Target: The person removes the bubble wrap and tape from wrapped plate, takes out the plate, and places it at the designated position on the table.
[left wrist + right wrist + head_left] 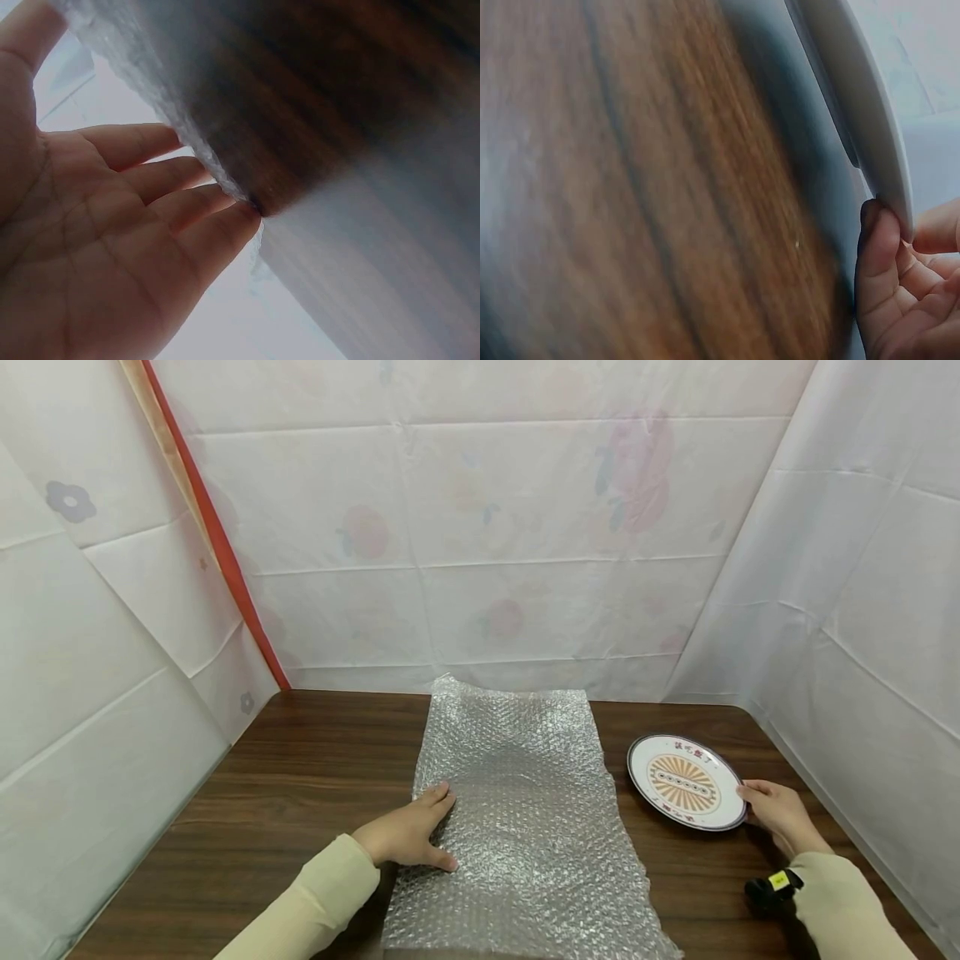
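Observation:
A sheet of clear bubble wrap (532, 827) lies spread over the middle of the wooden table. My left hand (408, 833) rests on its left edge with fingers extended; the left wrist view shows the fingertips touching the edge of the wrap (169, 94). To the right is a round white plate (723, 789) with a dark rim line, an orange ray pattern and red characters. My right hand (783, 817) pinches the plate's right rim. In the right wrist view the plate (866, 97) appears edge-on, gripped between thumb and fingers.
Dark brown table (300, 768) surface extends on both sides of the wrap. White patterned sheets (525, 527) hang behind and at both sides, with a red strip (217, 535) at the back left. A black wrist device (772, 892) sits by the right sleeve.

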{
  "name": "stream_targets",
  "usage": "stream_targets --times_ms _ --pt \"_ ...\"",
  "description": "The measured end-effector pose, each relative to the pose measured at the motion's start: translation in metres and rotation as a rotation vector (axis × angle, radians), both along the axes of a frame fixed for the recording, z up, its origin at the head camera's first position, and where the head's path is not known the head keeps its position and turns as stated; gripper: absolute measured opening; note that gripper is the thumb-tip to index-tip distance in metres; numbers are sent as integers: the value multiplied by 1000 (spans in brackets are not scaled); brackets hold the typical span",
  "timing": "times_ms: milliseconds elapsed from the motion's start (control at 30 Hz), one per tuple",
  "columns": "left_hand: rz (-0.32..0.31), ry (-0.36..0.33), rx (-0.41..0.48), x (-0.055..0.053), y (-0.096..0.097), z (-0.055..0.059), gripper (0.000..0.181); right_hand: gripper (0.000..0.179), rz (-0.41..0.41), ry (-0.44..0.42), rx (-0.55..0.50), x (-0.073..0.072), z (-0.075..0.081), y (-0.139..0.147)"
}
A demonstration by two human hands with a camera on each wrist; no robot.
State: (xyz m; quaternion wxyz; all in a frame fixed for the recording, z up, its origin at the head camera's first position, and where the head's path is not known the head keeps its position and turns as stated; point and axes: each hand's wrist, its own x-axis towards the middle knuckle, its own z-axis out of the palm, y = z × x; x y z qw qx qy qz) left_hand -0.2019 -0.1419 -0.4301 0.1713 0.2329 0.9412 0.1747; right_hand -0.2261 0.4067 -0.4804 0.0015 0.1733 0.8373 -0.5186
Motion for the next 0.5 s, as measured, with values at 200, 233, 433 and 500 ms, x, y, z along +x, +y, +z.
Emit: stream_targets --times_ms 200,233,433,500 --pt "1 -3 1 0 0 0 104 55 10 2 25 1 0 2" --pt "0 -3 0 0 0 0 104 55 11 2 27 1 -1 3" --pt "-1 -1 -1 0 0 0 104 53 0 -4 29 0 -1 2" --pt "-2 0 0 0 0 0 104 53 1 -5 31 0 -1 2"
